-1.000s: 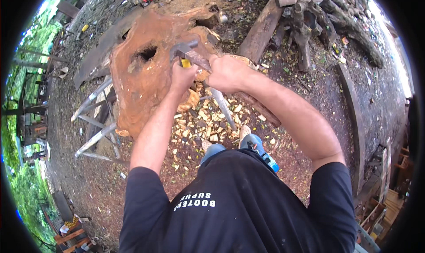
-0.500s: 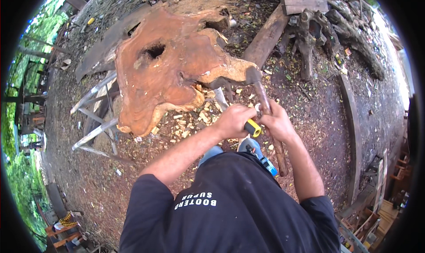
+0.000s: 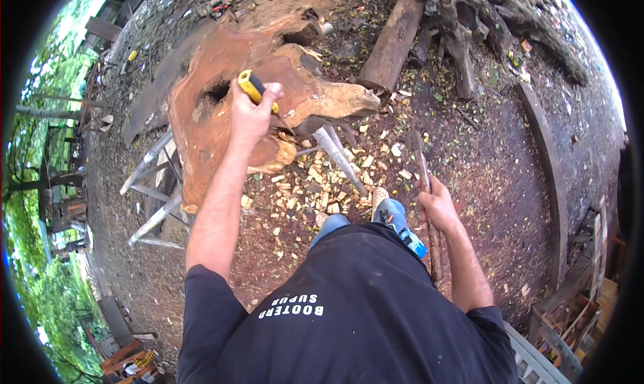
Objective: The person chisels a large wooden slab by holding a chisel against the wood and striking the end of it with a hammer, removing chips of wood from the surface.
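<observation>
A yellow-and-black-handled chisel [image 3: 253, 86] is gripped in the left hand [image 3: 251, 115], beside the reddish-brown wood slab [image 3: 201, 135]; a long-handled tool [image 3: 425, 189] (wooden shaft) is clasped by the right hand [image 3: 437, 206].

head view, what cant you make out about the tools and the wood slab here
- Chisel, head view: only the yellow-black handle shows; the left hand covers the blade and where it meets the wood slab.
- Long tool in the right hand: its head is too small and blurred to identify.
- Slab's metal stand: the slab hides its upper part.
- Feet: the torso hides all but one shoe.
</observation>
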The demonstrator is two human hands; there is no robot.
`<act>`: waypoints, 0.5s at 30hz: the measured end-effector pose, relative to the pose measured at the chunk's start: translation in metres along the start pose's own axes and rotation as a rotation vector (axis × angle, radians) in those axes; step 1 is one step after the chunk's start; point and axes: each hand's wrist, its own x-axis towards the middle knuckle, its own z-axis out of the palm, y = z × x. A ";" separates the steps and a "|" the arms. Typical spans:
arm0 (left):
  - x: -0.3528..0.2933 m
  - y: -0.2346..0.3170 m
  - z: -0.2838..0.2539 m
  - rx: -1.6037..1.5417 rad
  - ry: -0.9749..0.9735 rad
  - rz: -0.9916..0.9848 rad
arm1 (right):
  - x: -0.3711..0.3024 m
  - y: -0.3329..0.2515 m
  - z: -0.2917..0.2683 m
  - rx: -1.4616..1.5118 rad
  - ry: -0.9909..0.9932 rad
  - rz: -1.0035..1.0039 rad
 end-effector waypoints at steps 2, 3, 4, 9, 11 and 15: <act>0.001 -0.005 -0.002 0.064 0.068 0.020 | 0.003 -0.006 0.000 -0.014 -0.021 0.007; 0.000 -0.008 -0.005 0.071 0.063 0.018 | 0.004 -0.010 0.000 -0.006 -0.024 0.010; -0.004 -0.003 -0.004 0.078 0.091 -0.021 | 0.005 -0.013 -0.002 -0.020 -0.037 0.012; -0.013 -0.003 -0.008 0.155 0.110 -0.037 | 0.018 -0.013 -0.011 -0.051 -0.087 -0.004; -0.015 -0.012 -0.011 0.150 0.104 -0.010 | 0.020 -0.020 -0.011 -0.056 -0.105 -0.003; -0.008 -0.016 -0.007 0.125 0.038 -0.047 | 0.026 -0.033 -0.015 -0.121 -0.146 -0.018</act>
